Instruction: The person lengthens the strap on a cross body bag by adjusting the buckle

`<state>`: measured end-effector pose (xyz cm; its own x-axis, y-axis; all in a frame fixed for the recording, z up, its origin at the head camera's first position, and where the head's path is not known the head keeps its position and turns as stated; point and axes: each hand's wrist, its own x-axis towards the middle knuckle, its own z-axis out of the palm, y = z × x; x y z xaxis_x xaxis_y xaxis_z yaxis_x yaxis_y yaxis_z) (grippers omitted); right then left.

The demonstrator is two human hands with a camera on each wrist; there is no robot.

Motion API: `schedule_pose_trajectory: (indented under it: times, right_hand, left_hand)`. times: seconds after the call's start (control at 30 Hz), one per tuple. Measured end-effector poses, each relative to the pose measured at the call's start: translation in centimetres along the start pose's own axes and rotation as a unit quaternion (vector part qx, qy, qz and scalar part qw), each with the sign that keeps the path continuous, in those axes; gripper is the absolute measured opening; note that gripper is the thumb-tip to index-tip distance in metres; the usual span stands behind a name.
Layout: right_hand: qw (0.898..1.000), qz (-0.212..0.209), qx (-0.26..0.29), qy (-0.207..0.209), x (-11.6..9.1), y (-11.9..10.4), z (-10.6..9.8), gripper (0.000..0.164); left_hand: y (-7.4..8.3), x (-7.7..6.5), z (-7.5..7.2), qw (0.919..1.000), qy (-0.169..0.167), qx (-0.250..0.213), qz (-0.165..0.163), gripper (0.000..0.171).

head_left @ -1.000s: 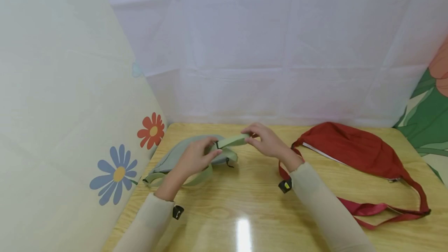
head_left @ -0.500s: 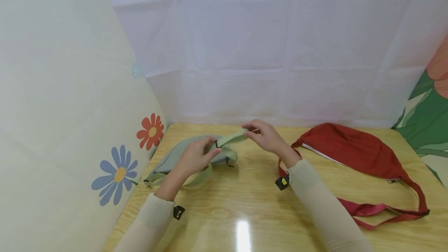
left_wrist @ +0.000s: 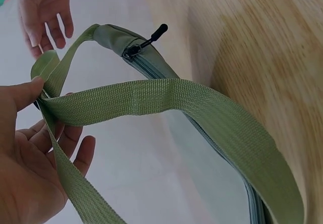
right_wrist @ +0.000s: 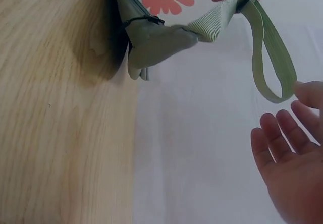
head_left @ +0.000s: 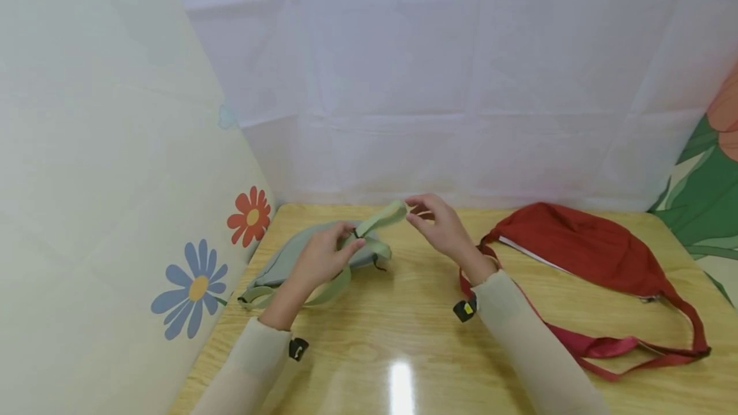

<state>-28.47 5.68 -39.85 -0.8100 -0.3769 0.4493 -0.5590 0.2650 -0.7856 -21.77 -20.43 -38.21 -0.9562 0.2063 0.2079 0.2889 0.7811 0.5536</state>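
Note:
A grey-green waist bag (head_left: 300, 245) lies at the left of the table, its light green webbing strap (left_wrist: 136, 97) looping up from it. My left hand (head_left: 323, 258) pinches the strap between thumb and fingers at a small dark slider buckle (head_left: 357, 234). From that pinch a loop of strap (right_wrist: 275, 57) stands out toward my right hand (head_left: 441, 226). In the right wrist view, the right thumb and forefinger are right at the loop's end, the other fingers loosely spread. A black zip pull (left_wrist: 159, 32) hangs at the bag's end.
A red waist bag (head_left: 576, 248) lies on the right of the wooden table (head_left: 369, 332), its strap (head_left: 611, 346) curving toward the front and under my right forearm. A white cloth backdrop (head_left: 392, 82) rises behind; a flower-printed sheet (head_left: 115, 178) stands at the left.
The strap loop now stands higher and more upright from the left hand's pinch. The right hand has risen slightly and its fingers have loosened from the loop. The left hand stays in place.

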Motion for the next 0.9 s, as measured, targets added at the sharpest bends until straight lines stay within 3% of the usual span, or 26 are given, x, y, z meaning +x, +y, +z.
schedule_pose_trajectory:
  times: [0.17, 0.33, 0.9]
  right_hand:
    - [0.999, -0.031, 0.029, 0.024, -1.2, -0.1, 0.6, 0.034]
    - [0.998, -0.034, 0.042, 0.026, -2.2, -0.2, 1.6, 0.038]
    - [0.997, 0.035, 0.073, -0.005, -3.1, 0.3, 4.4, 0.041]
  left_hand:
    - [0.1, 0.4, -0.2, 0.9999, 0.010, 0.000, -0.004, 0.045]
    - [0.1, 0.8, -0.4, 0.9998, 0.011, -0.001, -0.019, 0.047]
    - [0.5, 1.2, -0.8, 0.9995, 0.016, -0.004, -0.027, 0.046]
